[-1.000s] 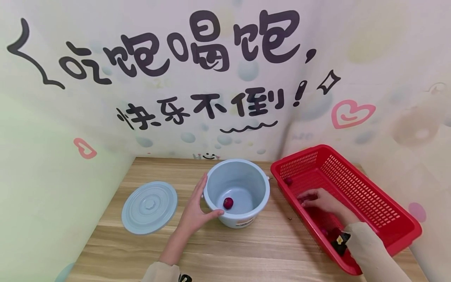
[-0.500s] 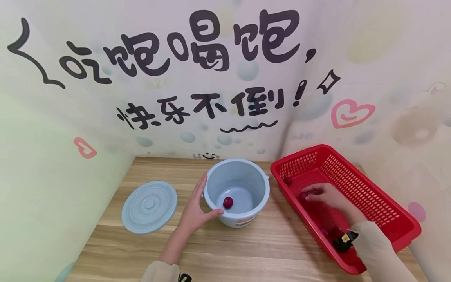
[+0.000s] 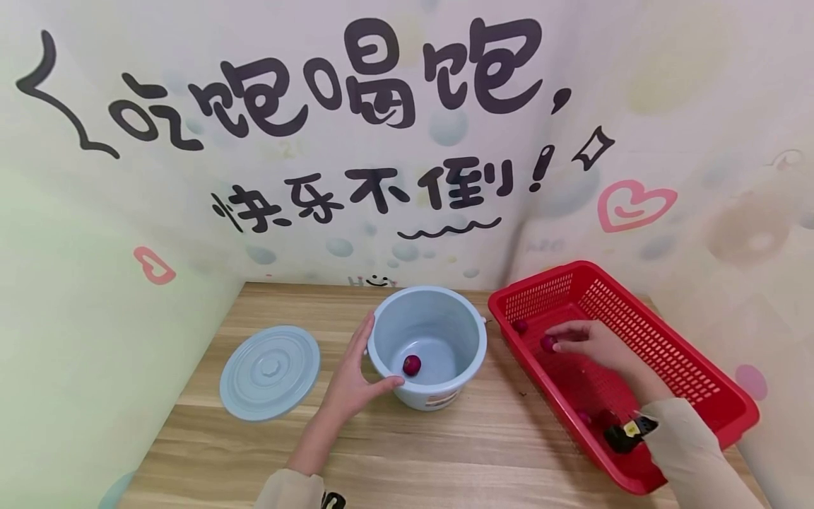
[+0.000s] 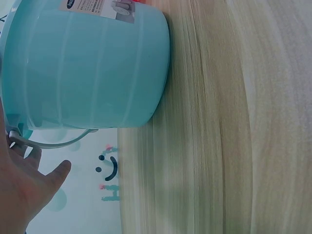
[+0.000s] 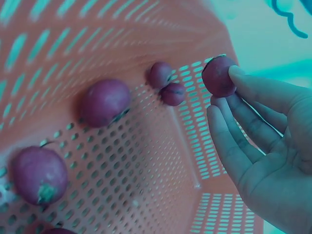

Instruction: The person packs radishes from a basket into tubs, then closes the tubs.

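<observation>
A light blue bucket stands on the wooden table, with a radish on its floor. My left hand rests against the bucket's left side, thumb at the near rim and fingers spread along the wall. Part of that hand is out of the left wrist view, near the bucket's handle. My right hand pinches another purple-red radish between thumb and fingers, inside the red plastic basket. Loose radishes lie in the basket, partly hidden from the head view by the right arm.
A round light blue lid lies on the table left of the bucket. The basket's long side slants beside the bucket on the right. A wall with large black lettering closes off the back.
My right hand has lifted the radish from the basket floor and moved slightly up and right. The left hand and the bucket have stayed where they were.
</observation>
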`<state>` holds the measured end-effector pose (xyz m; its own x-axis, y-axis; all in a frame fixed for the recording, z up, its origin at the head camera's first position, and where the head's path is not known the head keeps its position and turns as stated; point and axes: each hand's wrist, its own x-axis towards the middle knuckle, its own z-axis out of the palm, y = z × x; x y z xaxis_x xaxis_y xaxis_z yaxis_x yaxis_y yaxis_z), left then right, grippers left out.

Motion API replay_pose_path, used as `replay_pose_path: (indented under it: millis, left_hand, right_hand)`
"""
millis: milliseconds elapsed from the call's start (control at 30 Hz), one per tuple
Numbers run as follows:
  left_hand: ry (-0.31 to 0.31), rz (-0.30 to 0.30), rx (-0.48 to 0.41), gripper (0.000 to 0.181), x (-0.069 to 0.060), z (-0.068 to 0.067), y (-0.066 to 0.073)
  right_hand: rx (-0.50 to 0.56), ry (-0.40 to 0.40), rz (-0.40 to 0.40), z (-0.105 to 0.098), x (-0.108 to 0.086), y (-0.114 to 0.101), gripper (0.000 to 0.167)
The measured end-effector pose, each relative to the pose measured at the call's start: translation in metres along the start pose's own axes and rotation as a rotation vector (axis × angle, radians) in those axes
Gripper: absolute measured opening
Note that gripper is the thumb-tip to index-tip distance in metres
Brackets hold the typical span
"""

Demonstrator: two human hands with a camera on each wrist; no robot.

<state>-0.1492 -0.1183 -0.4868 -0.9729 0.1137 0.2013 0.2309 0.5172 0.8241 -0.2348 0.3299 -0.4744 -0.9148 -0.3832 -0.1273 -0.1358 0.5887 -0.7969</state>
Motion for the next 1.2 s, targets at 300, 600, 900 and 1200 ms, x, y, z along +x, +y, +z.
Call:
replay_pose_path:
  millis: [300,600,900,1200]
  left_hand:
    - [-0.005,-0.002,0.001,0.115,0.001,0.0,0.001]
    - [-0.004,0.003,0.002,0.115,0.001,0.0,0.001]
    - [0.002,0.008,0.001,0.115,0.001,0.001,0.0]
    - [0.008,0.012,0.007,0.115,0.001,0.001,-0.002]
  right_hand:
    - [-0.013,0.034,-0.027,0.001,-0.003,-0.018,0.034]
    - [-0.041,0.062,-0.043,0.006,-0.001,-0.037,0.036]
    - [-0.021,0.07,-0.069,0.012,-0.002,-0.059,0.037]
    - [-0.069,0.096,-0.05,0.025,0.003,-0.084,0.041]
